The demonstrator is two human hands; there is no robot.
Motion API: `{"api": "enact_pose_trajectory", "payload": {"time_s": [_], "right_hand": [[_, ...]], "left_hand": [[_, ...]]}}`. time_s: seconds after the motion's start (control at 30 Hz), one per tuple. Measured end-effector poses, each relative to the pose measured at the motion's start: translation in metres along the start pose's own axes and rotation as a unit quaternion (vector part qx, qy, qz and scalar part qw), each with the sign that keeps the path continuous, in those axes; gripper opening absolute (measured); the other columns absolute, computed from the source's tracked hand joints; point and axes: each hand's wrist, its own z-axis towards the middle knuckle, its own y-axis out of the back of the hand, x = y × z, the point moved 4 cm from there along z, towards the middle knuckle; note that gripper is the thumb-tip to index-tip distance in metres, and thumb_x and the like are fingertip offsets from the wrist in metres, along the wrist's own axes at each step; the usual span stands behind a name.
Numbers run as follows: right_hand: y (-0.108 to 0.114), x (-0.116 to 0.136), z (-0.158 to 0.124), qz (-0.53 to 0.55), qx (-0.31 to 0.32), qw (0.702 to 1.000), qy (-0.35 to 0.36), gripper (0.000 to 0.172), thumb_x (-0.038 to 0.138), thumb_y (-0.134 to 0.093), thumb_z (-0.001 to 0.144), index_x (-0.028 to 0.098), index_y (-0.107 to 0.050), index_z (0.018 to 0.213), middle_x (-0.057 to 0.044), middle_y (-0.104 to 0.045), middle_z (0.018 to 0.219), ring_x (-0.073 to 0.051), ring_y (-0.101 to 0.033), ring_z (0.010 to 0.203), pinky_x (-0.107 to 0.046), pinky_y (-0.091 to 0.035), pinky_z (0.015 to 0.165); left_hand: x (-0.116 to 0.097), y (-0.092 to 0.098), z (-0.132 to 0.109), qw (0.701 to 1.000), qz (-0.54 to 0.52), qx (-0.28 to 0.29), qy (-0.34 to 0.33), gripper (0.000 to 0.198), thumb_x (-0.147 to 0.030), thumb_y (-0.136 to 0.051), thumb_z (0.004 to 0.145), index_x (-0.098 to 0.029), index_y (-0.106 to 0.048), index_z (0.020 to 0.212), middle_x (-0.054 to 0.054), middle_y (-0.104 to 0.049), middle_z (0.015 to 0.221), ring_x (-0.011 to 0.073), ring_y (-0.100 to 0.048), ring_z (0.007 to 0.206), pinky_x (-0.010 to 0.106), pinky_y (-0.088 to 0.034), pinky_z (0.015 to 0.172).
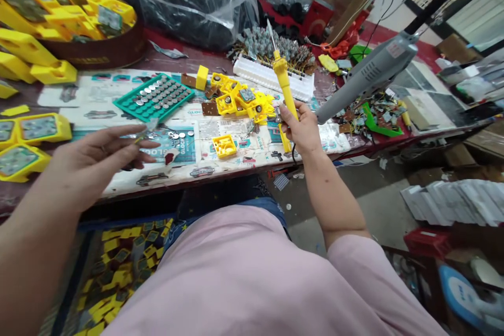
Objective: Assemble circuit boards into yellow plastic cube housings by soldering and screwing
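Note:
My right hand [301,128] is closed around the yellow handle of a soldering iron [284,81], its metal tip pointing up and away. On the left, my left hand [112,152] pinches a small grey piece [151,125] between thumb and fingers; its exact kind is too blurred to tell. Just beyond that hand lies a green tray [155,97] holding rows of round metal discs, with a few loose discs [181,135] nearer me. A small yellow open case [224,146] sits between the hands. Behind it is a cluster of yellow housings [240,98] with small round parts inside.
A round brown tub [94,52] of yellow housings stands at the back left. Behind a white foam strip [271,77] is a heap of wired parts [275,44]. A grey tool-like body [366,73] slants over the right side. More yellow housings [118,278] lie below the table edge.

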Motion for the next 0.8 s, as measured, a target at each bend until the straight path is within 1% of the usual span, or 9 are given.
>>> {"api": "enact_pose_trajectory", "payload": {"time_s": [0.07,0.13,0.23,0.3,0.4,0.5,0.57,0.67,0.8], "right_hand": [[-0.001,0.0,-0.001,0.009,0.004,1.0,-0.012,0.063,0.069,-0.079,0.061,0.024,-0.052,0.097,0.012,-0.052,0.061,-0.002,-0.046,0.043,-0.017,-0.021,0.035],[-0.002,0.002,-0.002,0.019,0.007,1.0,-0.022,0.066,0.07,-0.08,0.058,0.024,-0.052,0.096,0.012,-0.053,0.061,-0.002,-0.045,0.042,-0.017,-0.021,0.034],[-0.006,0.006,-0.005,0.025,0.02,0.999,-0.026,0.067,0.07,-0.081,0.057,0.024,-0.052,0.097,0.011,-0.054,0.063,-0.003,-0.046,0.042,-0.018,-0.022,0.034],[-0.01,0.008,-0.009,0.028,0.03,0.999,-0.024,0.067,0.069,-0.081,0.058,0.023,-0.053,0.099,0.011,-0.054,0.064,-0.003,-0.046,0.042,-0.019,-0.023,0.033],[-0.016,0.009,-0.016,0.02,0.042,0.999,-0.011,0.065,0.068,-0.08,0.061,0.023,-0.054,0.101,0.01,-0.054,0.064,-0.004,-0.046,0.042,-0.019,-0.022,0.033],[-0.017,0.009,-0.024,0.0,0.041,0.999,0.01,0.061,0.066,-0.078,0.067,0.023,-0.056,0.104,0.01,-0.054,0.063,-0.004,-0.046,0.042,-0.02,-0.026,0.035],[-0.015,0.008,-0.029,-0.012,0.03,0.999,0.022,0.058,0.064,-0.077,0.068,0.023,-0.056,0.103,0.01,-0.056,0.062,-0.004,-0.046,0.042,-0.02,-0.03,0.037],[-0.014,0.008,-0.039,-0.019,0.017,0.999,0.036,0.055,0.061,-0.078,0.069,0.023,-0.056,0.102,0.01,-0.058,0.064,-0.004,-0.047,0.042,-0.021,-0.037,0.04],[-0.014,0.013,-0.056,-0.034,0.001,0.997,0.073,0.051,0.059,-0.077,0.072,0.025,-0.056,0.104,0.008,-0.06,0.067,-0.006,-0.05,0.046,-0.022,-0.043,0.044]], "left_hand": [[0.007,0.01,-0.001,0.974,0.206,-0.011,-0.093,0.037,-0.039,-0.061,0.08,-0.058,-0.068,0.111,-0.01,-0.075,0.079,0.0283,-0.066,0.085,0.052,-0.049,0.088],[0.011,0.011,-0.002,0.928,0.332,-0.016,-0.166,0.047,-0.041,-0.054,0.083,-0.067,-0.058,0.122,-0.012,-0.075,0.097,0.0372,-0.063,0.104,0.066,-0.038,0.102],[0.007,0.001,-0.003,0.897,0.384,-0.041,-0.215,0.059,-0.044,-0.055,0.086,-0.073,-0.039,0.135,-0.019,-0.062,0.135,0.0452,-0.045,0.132,0.072,-0.021,0.112],[-0.001,-0.011,0.0,0.887,0.386,-0.057,-0.246,0.06,-0.045,-0.061,0.084,-0.066,-0.043,0.137,-0.017,-0.052,0.147,0.0457,-0.038,0.137,0.07,-0.02,0.113],[-0.014,-0.038,0.011,0.875,0.364,-0.034,-0.317,0.033,-0.04,-0.064,0.085,-0.046,-0.067,0.117,-0.007,-0.059,0.141,0.0403,-0.042,0.133,0.066,-0.02,0.114],[-0.028,-0.063,0.021,0.886,0.31,-0.028,-0.344,0.011,-0.035,-0.064,0.087,-0.036,-0.072,0.094,-0.002,-0.068,0.125,0.0357,-0.049,0.125,0.063,-0.022,0.115],[-0.04,-0.083,0.021,0.906,0.249,-0.001,-0.343,0.012,-0.035,-0.064,0.087,-0.032,-0.073,0.093,0.003,-0.07,0.119,0.0333,-0.053,0.119,0.058,-0.028,0.114],[-0.059,-0.121,0.01,0.931,0.133,0.098,-0.324,0.021,-0.033,-0.065,0.086,-0.026,-0.074,0.103,0.008,-0.07,0.121,0.0296,-0.058,0.116,0.046,-0.037,0.111],[-0.067,-0.169,0.003,0.949,-0.038,0.236,-0.204,0.03,-0.031,-0.07,0.082,-0.02,-0.069,0.11,0.007,-0.073,0.106,0.0203,-0.066,0.095,0.032,-0.049,0.09]]}}
